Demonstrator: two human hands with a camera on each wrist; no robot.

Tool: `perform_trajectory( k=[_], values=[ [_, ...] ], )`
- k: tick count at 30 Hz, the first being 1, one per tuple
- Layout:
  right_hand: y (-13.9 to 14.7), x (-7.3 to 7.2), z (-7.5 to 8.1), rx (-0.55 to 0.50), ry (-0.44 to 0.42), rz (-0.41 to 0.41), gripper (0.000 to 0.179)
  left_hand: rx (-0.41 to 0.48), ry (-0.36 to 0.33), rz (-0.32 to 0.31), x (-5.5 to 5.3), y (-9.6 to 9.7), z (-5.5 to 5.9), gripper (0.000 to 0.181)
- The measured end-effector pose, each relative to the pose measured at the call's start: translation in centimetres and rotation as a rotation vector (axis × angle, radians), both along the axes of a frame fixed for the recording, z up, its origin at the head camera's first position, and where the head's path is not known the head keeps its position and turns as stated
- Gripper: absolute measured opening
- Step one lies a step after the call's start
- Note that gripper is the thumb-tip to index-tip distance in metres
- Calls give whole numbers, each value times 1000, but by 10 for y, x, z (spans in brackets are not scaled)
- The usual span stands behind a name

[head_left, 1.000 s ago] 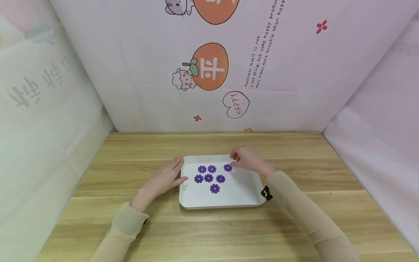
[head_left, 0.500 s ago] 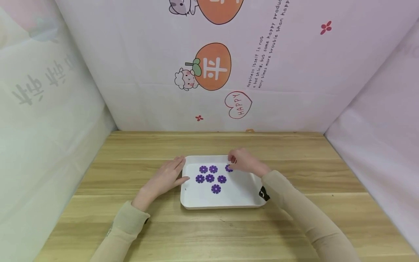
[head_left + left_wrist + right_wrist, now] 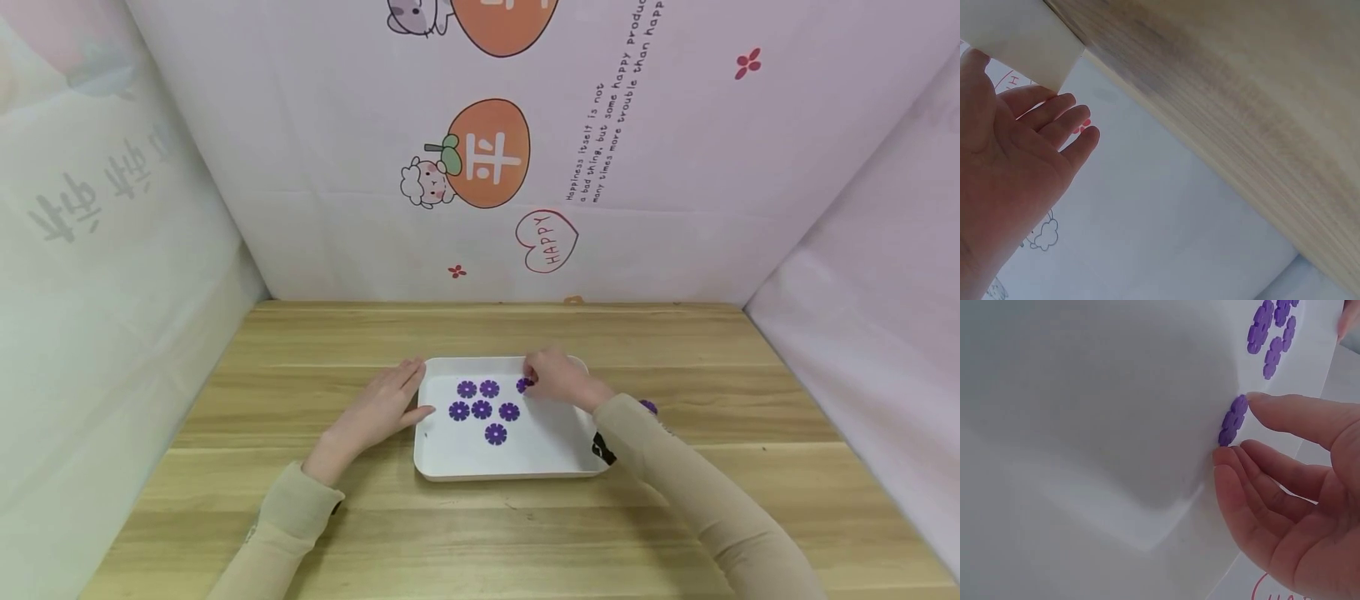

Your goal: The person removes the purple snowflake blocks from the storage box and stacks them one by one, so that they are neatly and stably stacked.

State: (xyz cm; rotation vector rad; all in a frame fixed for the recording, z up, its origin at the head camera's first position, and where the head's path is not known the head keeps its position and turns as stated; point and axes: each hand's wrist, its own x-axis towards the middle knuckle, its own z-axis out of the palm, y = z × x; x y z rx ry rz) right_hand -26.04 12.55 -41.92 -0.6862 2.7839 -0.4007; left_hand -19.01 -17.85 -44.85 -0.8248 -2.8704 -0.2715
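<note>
A shallow white tray [image 3: 540, 446] lies on the table, with several flat purple notched snowflake discs [image 3: 482, 409] on its floor. At the tray's back side, my right hand [image 3: 557, 377] pinches one purple snowflake disc [image 3: 1233, 422] by its edges. The right wrist view shows the thumb at one edge and fingertips at the opposite one; the disc lies close to the tray floor. My left hand [image 3: 378, 410] rests at the tray's left end, fingers extended along the outer side and thumb over the rim. In the left wrist view these fingers [image 3: 1054, 119] look relaxed.
Another purple disc [image 3: 648, 407] shows on the table just beyond the right sleeve, partly hidden by it. A black strap [image 3: 603, 450] hangs under the right cuff. White printed cloth [image 3: 360, 167] walls stand behind and on both sides of the wooden table [image 3: 480, 542].
My right hand has come down slightly onto the back disc and closed its fingertips at the edges. A disc beyond the right sleeve has come into view. The left hand keeps its place.
</note>
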Motion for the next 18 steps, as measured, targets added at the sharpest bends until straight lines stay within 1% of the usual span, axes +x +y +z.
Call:
perform_trajectory(
  k=[4, 10, 18],
  values=[
    [-3, 0, -1, 35, -9, -13, 21, 3, -13, 5, 0, 0, 0, 74],
    [-6, 3, 0, 67, 5, -13, 19, 6, -20, 6, 0, 0, 1, 74],
    [-8, 5, -4, 80, 55, 8, 17, 5, -29, 8, -1, 1, 0, 74]
  ],
)
